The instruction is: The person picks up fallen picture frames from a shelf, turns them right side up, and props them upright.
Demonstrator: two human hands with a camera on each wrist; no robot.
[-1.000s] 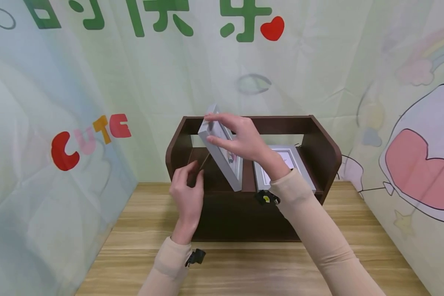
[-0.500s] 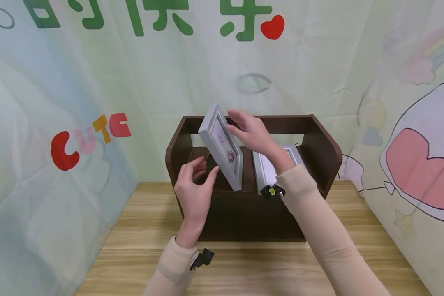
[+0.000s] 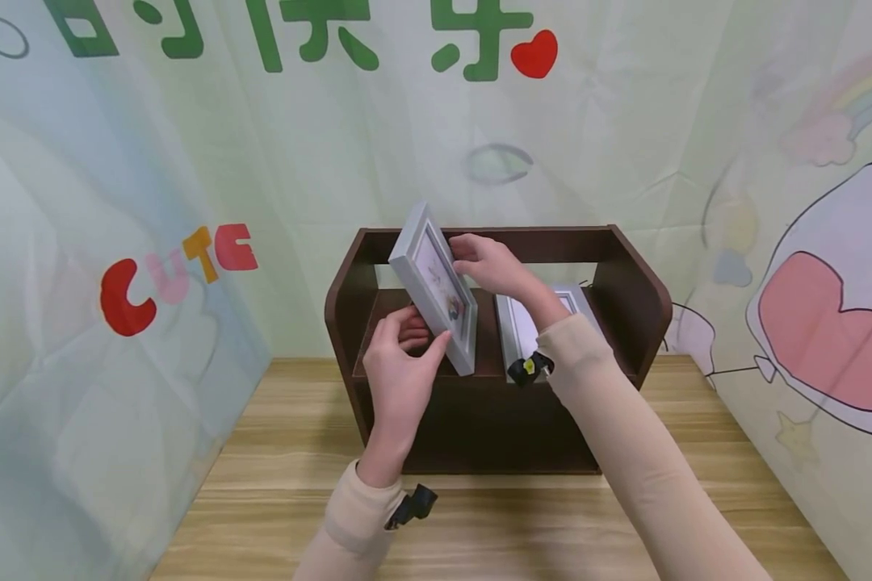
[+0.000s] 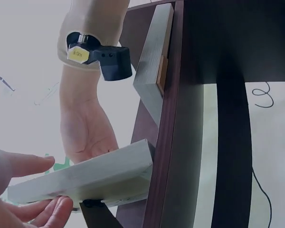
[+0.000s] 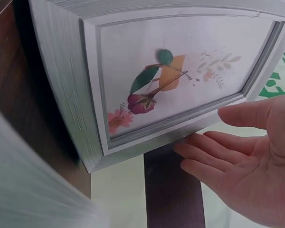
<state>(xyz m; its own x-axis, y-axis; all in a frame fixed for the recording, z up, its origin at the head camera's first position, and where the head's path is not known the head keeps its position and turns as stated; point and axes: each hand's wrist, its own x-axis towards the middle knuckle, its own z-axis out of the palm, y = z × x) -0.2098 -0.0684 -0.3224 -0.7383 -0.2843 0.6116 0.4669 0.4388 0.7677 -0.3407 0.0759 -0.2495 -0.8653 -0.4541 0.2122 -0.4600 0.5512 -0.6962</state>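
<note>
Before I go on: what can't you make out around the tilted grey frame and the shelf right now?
- Head view: left hand fingertips hidden behind the tilted frame.
- Head view: second frame partly covered by the right forearm.
- Right wrist view: blurred grey shape at lower left, unidentifiable.
- Left wrist view: shelf cropped.

Both arms reach forward in beige sleeves, each wrist wearing a small black camera. The left hand [image 3: 400, 367] is raised with thumb and fingers pinching together. The right hand [image 3: 490, 266] is held higher, palm turned leftward, fingers loosely extended.
</note>
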